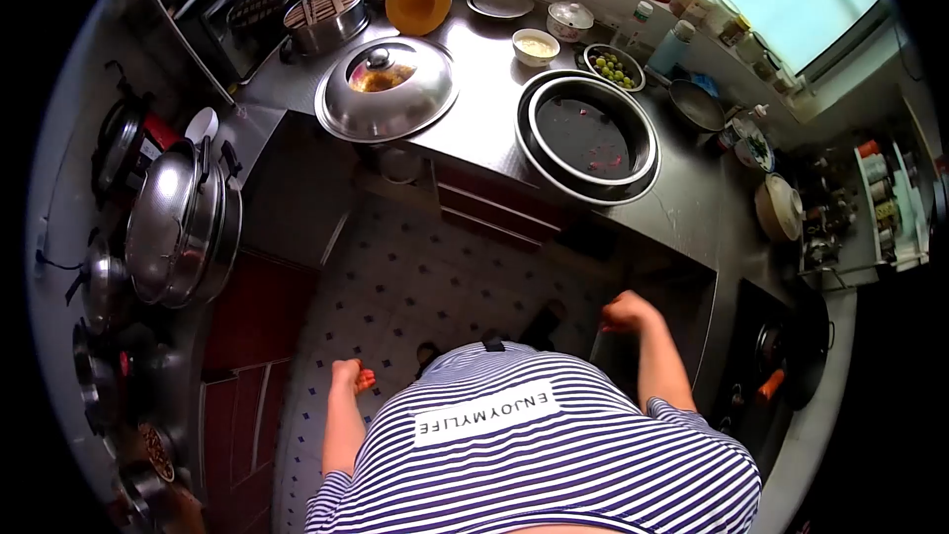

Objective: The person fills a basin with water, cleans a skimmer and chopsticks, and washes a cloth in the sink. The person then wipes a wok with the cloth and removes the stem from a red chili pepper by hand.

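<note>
My left hand (pixel 352 376) hangs over the tiled floor at the left of my striped shirt, its fingers curled in with nothing visible in them. My right hand (pixel 629 312) is held out beyond the counter's front edge, loosely closed, and nothing shows in it. Neither hand touches the counter (pixel 474 119). Nearest ahead of the right hand is a steel basin (pixel 593 131) of dark liquid with small reddish bits, set inside a larger basin. To its left sits a wide domed steel lid (pixel 388 89) with a knob.
Along the back are a steamer (pixel 324 18), a cut pumpkin (pixel 418 3), a white bowl (pixel 536 47) and a bowl of green fruit (pixel 614 67). Large pans (pixel 183 222) stand at left. A wok (pixel 803 356) and stove are at right, below a spice rack (pixel 880 203).
</note>
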Tool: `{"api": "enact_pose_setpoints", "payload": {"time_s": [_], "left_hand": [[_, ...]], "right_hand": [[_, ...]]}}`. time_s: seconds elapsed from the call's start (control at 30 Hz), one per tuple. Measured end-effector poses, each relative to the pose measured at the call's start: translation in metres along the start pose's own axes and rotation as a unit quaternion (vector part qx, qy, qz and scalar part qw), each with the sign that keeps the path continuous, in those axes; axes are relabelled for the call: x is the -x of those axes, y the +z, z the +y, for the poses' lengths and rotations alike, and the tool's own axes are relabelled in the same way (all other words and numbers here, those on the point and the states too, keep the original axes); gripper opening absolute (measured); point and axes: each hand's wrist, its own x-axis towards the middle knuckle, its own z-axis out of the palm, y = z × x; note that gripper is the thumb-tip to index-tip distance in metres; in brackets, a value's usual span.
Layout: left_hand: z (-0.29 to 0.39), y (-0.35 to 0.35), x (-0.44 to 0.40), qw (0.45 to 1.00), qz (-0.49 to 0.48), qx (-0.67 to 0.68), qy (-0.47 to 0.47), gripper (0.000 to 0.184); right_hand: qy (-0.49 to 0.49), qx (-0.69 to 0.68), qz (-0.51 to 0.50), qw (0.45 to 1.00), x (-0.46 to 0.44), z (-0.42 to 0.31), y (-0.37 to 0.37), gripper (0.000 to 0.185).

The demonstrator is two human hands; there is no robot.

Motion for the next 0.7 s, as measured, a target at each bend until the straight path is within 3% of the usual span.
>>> {"api": "enact_pose_setpoints", "payload": {"time_s": [0.07,0.13,0.2,0.27,0.33,0.37,0.4,0.6,0.67,0.7], "left_hand": [[0.010,-0.024,-0.005,1.000,0.003,0.008,0.027,0.020],[0.001,-0.052,-0.021,1.000,-0.005,0.019,0.024,0.018],[-0.024,-0.080,-0.043,1.000,-0.001,0.020,0.023,0.019],[-0.046,-0.100,-0.031,0.998,0.039,0.044,-0.020,0.028],[-0.079,-0.118,-0.021,0.994,0.047,0.086,-0.047,0.025],[-0.096,-0.126,-0.017,0.991,0.046,0.112,-0.059,0.024],[-0.112,-0.133,-0.013,0.987,0.044,0.136,-0.069,0.022],[-0.163,-0.138,0.004,0.964,0.038,0.248,-0.093,0.015],[-0.169,-0.135,0.011,0.957,0.040,0.273,-0.091,0.012],[-0.168,-0.133,0.014,0.954,0.038,0.283,-0.087,0.011]], "right_hand": [[0.040,0.028,-0.075,0.996,-0.021,0.017,0.060,0.014],[0.051,0.022,-0.040,0.998,-0.015,0.017,0.112,0.021],[-0.027,0.210,0.017,0.977,-0.022,0.017,0.144,0.025],[-0.036,0.224,0.020,0.974,-0.013,-0.003,0.164,0.029],[-0.103,0.327,0.063,0.937,-0.002,-0.026,0.177,0.032],[-0.102,0.325,0.042,0.939,-0.015,-0.031,0.180,0.034],[-0.130,0.351,0.077,0.924,-0.009,-0.045,0.187,0.021],[-0.151,0.385,0.041,0.910,-0.026,-0.104,0.213,0.024],[-0.234,0.407,0.061,0.881,-0.033,-0.115,0.226,0.024],[-0.212,0.392,0.039,0.894,-0.036,-0.120,0.232,0.022]]}}
